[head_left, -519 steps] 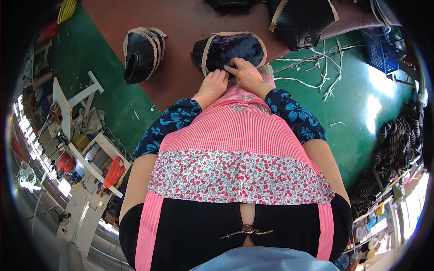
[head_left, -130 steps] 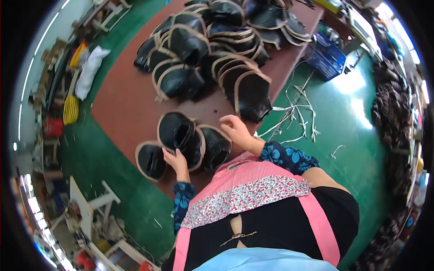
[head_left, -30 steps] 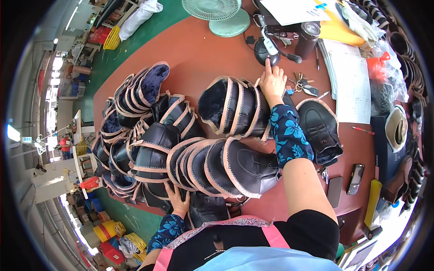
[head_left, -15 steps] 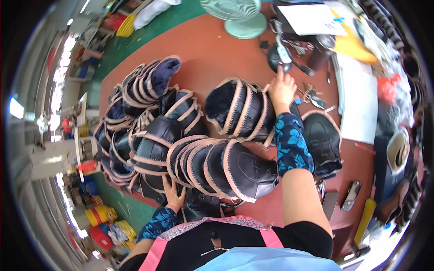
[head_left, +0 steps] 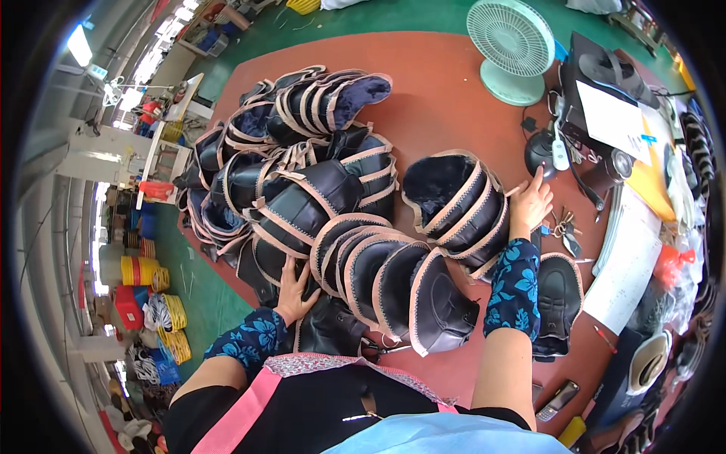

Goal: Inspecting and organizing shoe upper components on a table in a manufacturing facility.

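Head: right hand (head_left: 532,203) spread, index at round black device (head_left: 538,150) ahead; keep wrist steady. Left hand (head_left: 294,293) spread against uppers (head_left: 330,327).

Floor (head_left: 423,15) green. Table (head_left: 435,72) reddish-brown. Pale workbench (head_left: 157,144) at left. Rectangular light (head_left: 79,45) lit, upper left; bright windows (head_left: 98,227) below it.

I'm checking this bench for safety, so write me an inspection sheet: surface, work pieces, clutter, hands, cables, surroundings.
Surface: reddish-brown table, partly covered.
Work pieces: black shoe uppers, tan-edged, heaped and in overlapping rows.
Clutter: green fan, keys, papers, phone, red pen.
Hands: left hand at the heap, grip unclear; right hand extends its index finger to a black round base.
Cables: black plug-like block near the fan; cord run unclear.
Surroundings: green floor, yellow baskets.
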`<state>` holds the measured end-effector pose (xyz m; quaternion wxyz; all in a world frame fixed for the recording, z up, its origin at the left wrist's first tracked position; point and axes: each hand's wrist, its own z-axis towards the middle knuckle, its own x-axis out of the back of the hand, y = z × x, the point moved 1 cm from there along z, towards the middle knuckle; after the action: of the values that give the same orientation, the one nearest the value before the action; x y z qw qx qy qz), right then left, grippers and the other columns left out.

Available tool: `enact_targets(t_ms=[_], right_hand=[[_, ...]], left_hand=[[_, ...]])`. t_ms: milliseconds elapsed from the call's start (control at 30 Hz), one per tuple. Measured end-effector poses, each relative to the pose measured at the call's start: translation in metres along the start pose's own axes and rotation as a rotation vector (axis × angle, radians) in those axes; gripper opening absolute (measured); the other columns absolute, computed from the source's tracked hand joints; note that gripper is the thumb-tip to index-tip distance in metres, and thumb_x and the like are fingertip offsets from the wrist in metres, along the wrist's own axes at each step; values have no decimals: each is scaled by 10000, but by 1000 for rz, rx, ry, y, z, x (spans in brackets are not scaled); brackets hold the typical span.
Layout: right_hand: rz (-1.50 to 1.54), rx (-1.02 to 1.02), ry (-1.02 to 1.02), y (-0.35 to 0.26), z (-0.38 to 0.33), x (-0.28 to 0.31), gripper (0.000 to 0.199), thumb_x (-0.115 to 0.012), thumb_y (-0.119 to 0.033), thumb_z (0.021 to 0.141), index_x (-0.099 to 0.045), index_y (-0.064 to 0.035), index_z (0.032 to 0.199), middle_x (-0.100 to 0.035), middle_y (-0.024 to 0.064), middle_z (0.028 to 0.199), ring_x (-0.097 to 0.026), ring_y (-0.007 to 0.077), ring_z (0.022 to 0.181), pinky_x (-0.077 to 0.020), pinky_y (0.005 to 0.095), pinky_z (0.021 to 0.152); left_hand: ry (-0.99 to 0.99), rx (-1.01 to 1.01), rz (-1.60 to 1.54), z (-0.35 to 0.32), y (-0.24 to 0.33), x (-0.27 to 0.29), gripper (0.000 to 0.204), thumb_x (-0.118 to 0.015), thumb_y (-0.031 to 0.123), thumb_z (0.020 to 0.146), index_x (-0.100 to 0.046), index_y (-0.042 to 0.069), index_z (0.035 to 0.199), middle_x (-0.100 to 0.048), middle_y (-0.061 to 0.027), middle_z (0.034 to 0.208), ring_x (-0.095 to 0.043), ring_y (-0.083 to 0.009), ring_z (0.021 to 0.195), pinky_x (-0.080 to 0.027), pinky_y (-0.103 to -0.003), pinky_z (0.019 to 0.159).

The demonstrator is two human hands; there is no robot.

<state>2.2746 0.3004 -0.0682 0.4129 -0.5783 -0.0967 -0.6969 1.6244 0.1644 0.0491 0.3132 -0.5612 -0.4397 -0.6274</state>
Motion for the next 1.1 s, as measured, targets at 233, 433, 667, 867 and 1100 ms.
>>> enact_targets(t_ms=[233, 433, 667, 867, 1100], right_hand=[[-72, 0, -2, 16, -1, 1, 652, -665, -343, 1041, -502, -284, 1669, -688, 129, 1247, -643, 370, 1190, -528, 567, 976], [-34, 41, 21, 6, -5, -6, 639, -635, -310, 1058, -495, -255, 1679, -675, 131, 1223, -632, 360, 1179, -507, 539, 952], [-89, -7, -34, -1, -2, -3, 632, -621, -537, 1089, -502, -268, 1649, -711, 135, 1269, -644, 371, 1242, -499, 592, 988], [-9, -73, 24, 1, -2, -9, 585, -649, -580, 1065, -607, -135, 1442, -781, 173, 1200, -721, 417, 1163, -540, 592, 954], [131, -64, 100, 7, 0, -13, 523, -666, -492, 1056, -622, -58, 1345, -792, 175, 1187, -737, 372, 1142, -514, 553, 998]], left_hand=[[-1, -19, -32, -1, -6, -6, 893, -773, 466, 959, -418, 218, 1739, -145, -279, 1825, -140, -552, 1681, -234, -735, 1291], [0, 8, -22, -7, -4, 3, 888, -756, 491, 965, -410, 228, 1739, -138, -269, 1827, -145, -552, 1679, -245, -742, 1284], [-9, 4, -3, -6, -10, -5, 914, -767, 466, 950, -397, 205, 1744, -133, -298, 1823, -138, -552, 1682, -225, -718, 1297], [16, -39, -26, 1, -7, -6, 902, -753, 437, 970, -392, 146, 1744, -150, -306, 1820, -160, -536, 1680, -231, -648, 1312], [2, -25, 0, -1, -6, -10, 939, -751, 440, 955, -360, 138, 1754, -149, -312, 1818, -152, -525, 1685, -221, -647, 1320]])
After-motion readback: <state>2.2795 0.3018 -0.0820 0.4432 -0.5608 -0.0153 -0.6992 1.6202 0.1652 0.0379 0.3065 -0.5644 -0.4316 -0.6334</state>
